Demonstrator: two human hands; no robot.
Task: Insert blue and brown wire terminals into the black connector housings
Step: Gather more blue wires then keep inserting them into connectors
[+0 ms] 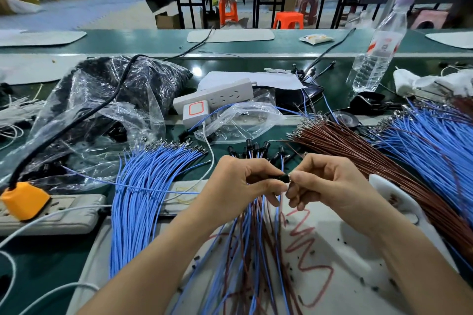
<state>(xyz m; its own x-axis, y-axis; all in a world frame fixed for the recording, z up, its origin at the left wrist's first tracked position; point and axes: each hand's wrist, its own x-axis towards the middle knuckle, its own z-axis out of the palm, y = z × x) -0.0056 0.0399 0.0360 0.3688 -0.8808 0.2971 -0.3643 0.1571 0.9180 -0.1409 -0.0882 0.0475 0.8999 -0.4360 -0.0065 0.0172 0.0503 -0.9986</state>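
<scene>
— Where's the housing?
— The housing [281, 178] is between both hands. The left hand [240, 181] curls round it, knuckles up. The right hand [330, 184] pinches its right end with thumb and forefinger.
— Around it?
— Blue wires [143, 186] lie left of the housing, brown wires [358, 151] right, the mat [358, 263] below.
— Any writing?
— A red scribble [304, 240] on the mat, unreadable. The bottle [376, 59] label is blurred.

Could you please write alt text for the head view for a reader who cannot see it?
The left hand holds a black connector housing while the right hand pinches its end. Loose blue wires lie left, brown wires right.
</scene>
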